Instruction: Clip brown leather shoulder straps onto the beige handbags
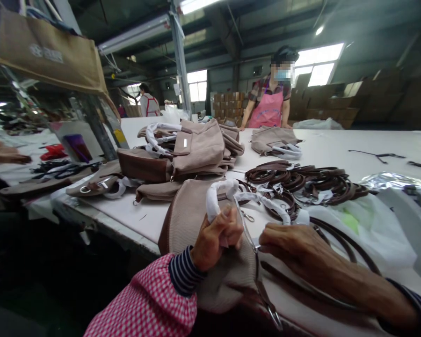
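A beige ribbed handbag (191,222) with dark brown trim lies at the table's front edge, its zipper running along the right side. My left hand (220,234) is closed round the bag's handle (214,199), which is wrapped in white paper. Just to the right, my right hand (289,241) is closed at the zipper (250,236), fingertips pinched by its metal part; the exact thing between them is too small to make out. Beyond the hands, a metal clasp (248,216) rests on the white table.
More beige bags (199,147) are piled behind, with another bag (275,140) farther back. Coiled brown straps (301,180) and clear plastic (375,229) lie to the right. A person in a pink apron (268,107) stands across the table (337,147). A metal post (180,61) rises behind.
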`<state>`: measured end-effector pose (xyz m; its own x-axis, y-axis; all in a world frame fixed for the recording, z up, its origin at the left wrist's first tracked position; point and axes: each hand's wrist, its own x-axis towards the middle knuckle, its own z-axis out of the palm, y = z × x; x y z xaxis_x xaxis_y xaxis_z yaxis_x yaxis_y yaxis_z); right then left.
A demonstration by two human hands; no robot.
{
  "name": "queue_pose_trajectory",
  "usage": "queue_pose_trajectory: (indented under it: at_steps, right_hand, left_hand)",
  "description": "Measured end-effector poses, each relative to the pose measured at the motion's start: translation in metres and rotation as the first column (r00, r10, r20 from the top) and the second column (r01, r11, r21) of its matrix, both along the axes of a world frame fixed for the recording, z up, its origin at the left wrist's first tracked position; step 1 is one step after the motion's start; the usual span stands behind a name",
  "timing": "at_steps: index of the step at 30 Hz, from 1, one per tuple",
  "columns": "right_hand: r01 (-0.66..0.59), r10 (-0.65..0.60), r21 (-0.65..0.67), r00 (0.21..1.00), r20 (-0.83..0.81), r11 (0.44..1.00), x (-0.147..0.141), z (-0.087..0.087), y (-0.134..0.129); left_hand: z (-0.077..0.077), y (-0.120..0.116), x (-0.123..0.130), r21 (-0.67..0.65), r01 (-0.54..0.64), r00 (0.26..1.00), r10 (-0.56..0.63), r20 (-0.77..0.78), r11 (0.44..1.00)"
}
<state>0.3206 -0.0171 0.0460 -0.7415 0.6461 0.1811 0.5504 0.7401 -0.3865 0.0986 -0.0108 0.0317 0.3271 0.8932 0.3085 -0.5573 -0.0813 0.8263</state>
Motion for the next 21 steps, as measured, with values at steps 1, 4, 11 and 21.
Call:
queue_pose_trajectory:
  at_steps: [1, 4, 11, 21]
  right_hand:
    - [0.018, -0.019, 0.035, 1.0, 0.025, 0.999, -0.003, 0.004, 0.01]
    - [0.15, -0.157, 0.12, 0.986, 0.052, 0.981, -0.017, 0.009, 0.054]
    - [0.35, -0.344, -0.021, 0.906, -0.246, 0.937, -0.048, 0.004, 0.161]
    - [-0.007, -0.189, -0.248, 0.625, -0.757, 0.969, -0.07, 0.098, 0.146]
  left_hand:
    - [0.0, 0.0, 0.0, 0.015, 0.019, 1.0, -0.019, -0.003, 1.0]
    - [-0.003, -0.004, -0.002, 0.054, 0.143, 0.99, -0.143, -0.006, 0.988]
    - [-0.001, -0.021, -0.017, 0.229, 0.222, 0.934, -0.139, -0.331, 0.948]
    - [0.06, -0.009, 0.028, 0.769, 0.609, 0.589, 0.541, -0.601, 0.192]
